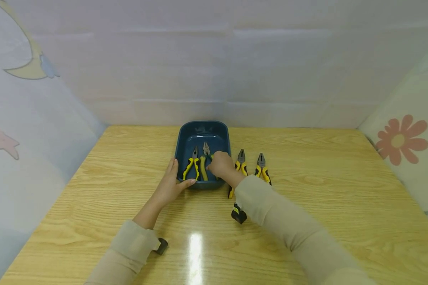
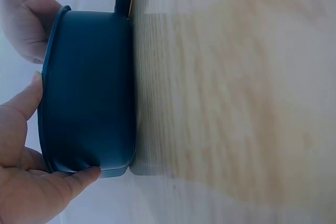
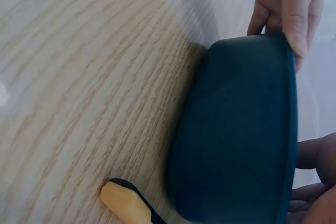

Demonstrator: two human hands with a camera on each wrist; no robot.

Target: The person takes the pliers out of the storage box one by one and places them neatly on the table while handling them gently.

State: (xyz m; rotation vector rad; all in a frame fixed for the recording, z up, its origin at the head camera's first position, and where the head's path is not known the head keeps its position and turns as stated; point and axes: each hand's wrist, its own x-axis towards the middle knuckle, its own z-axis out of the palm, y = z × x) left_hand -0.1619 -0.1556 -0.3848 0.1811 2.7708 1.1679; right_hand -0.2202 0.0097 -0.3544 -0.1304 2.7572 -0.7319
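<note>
A dark blue plastic bin [image 1: 184, 137] stands on the wooden table. My left hand [image 1: 169, 186] grips its near left corner, thumb along the front rim and fingers on the side wall, as the left wrist view also shows. Inside the bin lie pliers with yellow-and-black handles [image 1: 190, 168]. To their right is a pair of pliers with green-and-yellow handles [image 1: 203, 168], its head toward the back. My right hand [image 1: 222, 164] reaches over the right rim, fingers curled down at the right handle of these pliers; the fingertips are hidden in the head view.
Two more pliers with yellow-and-black handles, one nearer the bin [image 1: 241, 158] and one farther right [image 1: 261, 164], lie on the table [image 1: 324, 190], partly behind my right forearm. A white cloth wall [image 1: 185, 79] rises behind the table's back edge.
</note>
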